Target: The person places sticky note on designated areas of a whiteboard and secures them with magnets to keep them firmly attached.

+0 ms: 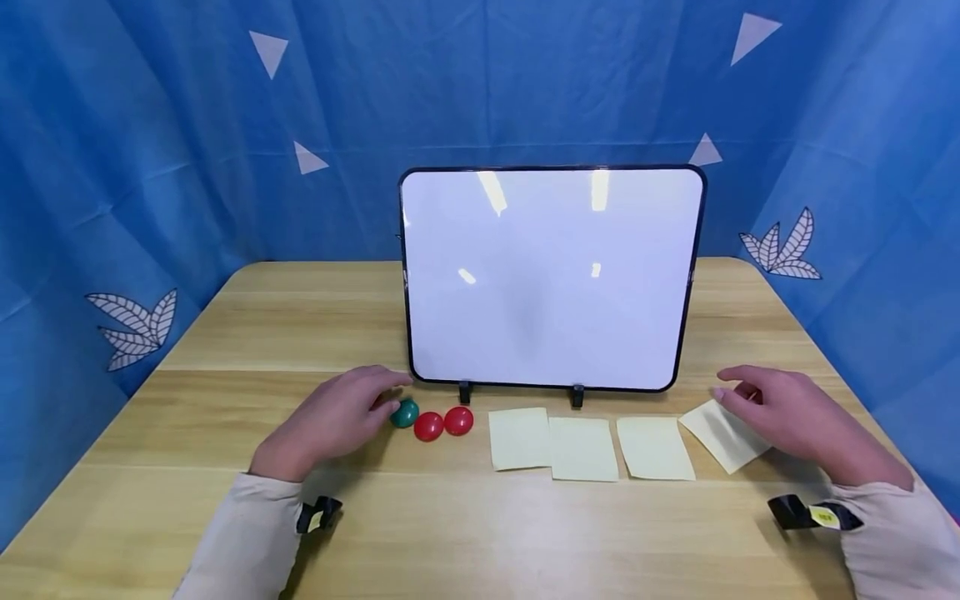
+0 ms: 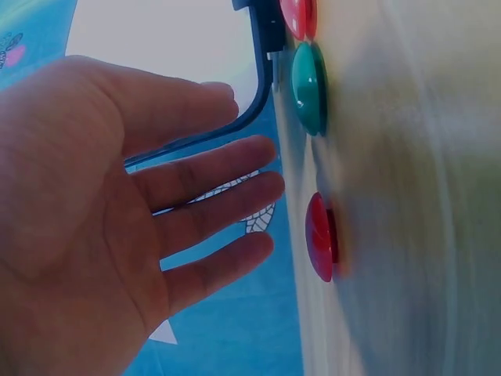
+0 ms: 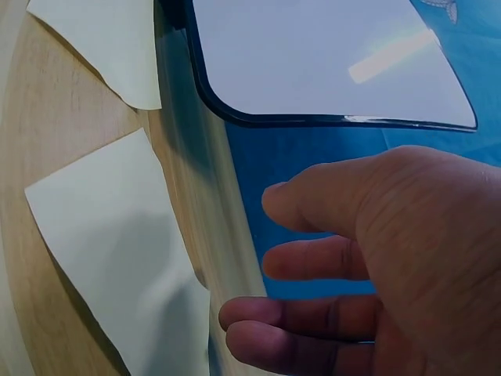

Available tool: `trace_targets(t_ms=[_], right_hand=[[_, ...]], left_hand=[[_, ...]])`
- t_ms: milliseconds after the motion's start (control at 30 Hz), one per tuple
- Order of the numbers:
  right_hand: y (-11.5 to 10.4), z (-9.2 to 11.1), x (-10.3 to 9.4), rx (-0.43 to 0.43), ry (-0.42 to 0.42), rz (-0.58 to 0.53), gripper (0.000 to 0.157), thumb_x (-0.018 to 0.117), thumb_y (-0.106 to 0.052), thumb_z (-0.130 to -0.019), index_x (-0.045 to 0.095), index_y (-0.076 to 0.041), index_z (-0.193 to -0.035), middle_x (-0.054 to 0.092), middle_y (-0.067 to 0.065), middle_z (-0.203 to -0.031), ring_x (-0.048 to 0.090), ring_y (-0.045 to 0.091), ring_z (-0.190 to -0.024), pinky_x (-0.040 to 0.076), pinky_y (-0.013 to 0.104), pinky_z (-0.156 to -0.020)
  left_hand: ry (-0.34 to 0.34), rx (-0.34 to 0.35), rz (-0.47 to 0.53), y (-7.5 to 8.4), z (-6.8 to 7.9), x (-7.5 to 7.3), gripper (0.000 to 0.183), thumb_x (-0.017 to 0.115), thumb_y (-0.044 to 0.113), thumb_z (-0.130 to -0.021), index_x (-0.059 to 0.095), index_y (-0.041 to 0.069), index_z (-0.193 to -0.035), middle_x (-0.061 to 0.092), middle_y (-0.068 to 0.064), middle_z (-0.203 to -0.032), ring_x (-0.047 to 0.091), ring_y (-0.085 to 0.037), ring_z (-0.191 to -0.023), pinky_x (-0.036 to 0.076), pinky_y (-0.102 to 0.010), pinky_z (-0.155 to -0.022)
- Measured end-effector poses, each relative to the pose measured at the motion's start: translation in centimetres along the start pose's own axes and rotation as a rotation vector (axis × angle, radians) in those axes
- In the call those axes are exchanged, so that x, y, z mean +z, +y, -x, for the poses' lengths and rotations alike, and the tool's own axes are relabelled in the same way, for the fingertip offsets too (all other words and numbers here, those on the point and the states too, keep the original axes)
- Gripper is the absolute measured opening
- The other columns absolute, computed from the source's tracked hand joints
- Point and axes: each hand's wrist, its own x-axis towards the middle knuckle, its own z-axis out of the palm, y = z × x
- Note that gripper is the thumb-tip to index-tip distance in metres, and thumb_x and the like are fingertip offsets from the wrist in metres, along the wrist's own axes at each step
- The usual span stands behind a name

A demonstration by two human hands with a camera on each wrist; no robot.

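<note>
— Step in hand?
— Apparently reaching. Left hand [image 1: 330, 421]: fingers parted, holding nothing, beside the green magnet [image 1: 406, 414], front-left of the whiteboard [image 1: 547, 283]. Right hand [image 1: 810, 421]: fingers loosely bent, holding nothing, over the paper note [image 1: 723, 440] front-right of the whiteboard; contact unclear.
— Next move?
— Would probably call for a fingertip pinch.

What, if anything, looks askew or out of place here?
The rightmost paper note, near the right hand, lies turned at an angle, while the other three notes sit roughly straight in a row. Nothing looks spilled.
</note>
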Motion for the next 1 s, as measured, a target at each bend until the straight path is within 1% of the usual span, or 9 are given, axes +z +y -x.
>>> trace_targets(t_ms=[233, 400, 500, 733, 867, 1000], right_hand=[[0.5, 0.0, -0.1, 0.003, 0.006, 0.004, 0.047, 0.063, -0.034, -0.099, 0.063, 0.007, -0.124, 0.068, 0.008, -0.092, 0.06, 0.022, -0.08, 0.051, 0.041, -0.07], [0.6, -0.1, 0.0, -0.004, 0.029, 0.002, 0.045, 0.064, -0.032, -0.099, 0.064, 0.006, -0.124, 0.067, 0.005, -0.09, 0.058, 0.02, -0.079, 0.049, 0.04, -0.07], [0.8, -0.1, 0.2, -0.006, 0.027, 0.003, 0.043, 0.065, -0.03, -0.098, 0.065, 0.006, -0.121, 0.065, 0.002, -0.087, 0.055, 0.018, -0.076, 0.048, 0.038, -0.068], [0.8, -0.4, 0.3, 0.013, -0.016, 0.001, 0.043, 0.071, -0.022, -0.092, 0.063, 0.009, -0.122, 0.063, 0.001, -0.083, 0.054, 0.018, -0.073, 0.047, 0.036, -0.065], [0.9, -0.5, 0.4, 0.044, -0.067, -0.007, 0.047, 0.072, -0.021, -0.091, 0.061, 0.01, -0.124, 0.061, 0.004, -0.084, 0.053, 0.02, -0.074, 0.046, 0.037, -0.065], [1.1, -0.5, 0.8, 0.065, -0.09, -0.019, 0.049, 0.073, -0.022, -0.09, 0.06, 0.008, -0.126, 0.059, 0.005, -0.085, 0.053, 0.022, -0.075, 0.044, 0.036, -0.065]], left_hand=[[0.0, 0.013, -0.03, -0.3, -0.2, 0.1, 0.039, 0.073, 0.009, -0.092, 0.068, 0.017, -0.13, 0.067, -0.001, -0.121, 0.062, -0.02, -0.106, 0.051, -0.048, -0.095], [0.013, -0.019, -0.076, -0.9, 0.0, 0.0, 0.043, 0.074, 0.005, -0.09, 0.066, 0.015, -0.132, 0.065, -0.005, -0.124, 0.061, -0.026, -0.112, 0.05, -0.052, -0.096], [0.006, -0.037, -0.1, -1.2, -0.1, 0.0, 0.045, 0.074, 0.004, -0.09, 0.066, 0.013, -0.132, 0.064, -0.008, -0.126, 0.06, -0.03, -0.116, 0.048, -0.054, -0.097], [0.02, -0.069, -0.136, -2.0, 0.2, -0.5, 0.048, 0.077, 0.002, -0.086, 0.066, 0.011, -0.131, 0.064, -0.012, -0.125, 0.06, -0.034, -0.115, 0.048, -0.057, -0.096], [0.001, -0.075, -0.138, -2.4, 0.3, -0.7, 0.048, 0.078, 0.003, -0.085, 0.066, 0.009, -0.131, 0.063, -0.015, -0.125, 0.06, -0.036, -0.113, 0.05, -0.057, -0.094], [-0.024, -0.086, -0.134, -2.6, 0.3, -0.8, 0.047, 0.078, 0.004, -0.085, 0.066, 0.008, -0.131, 0.062, -0.016, -0.126, 0.059, -0.035, -0.111, 0.05, -0.057, -0.093]])
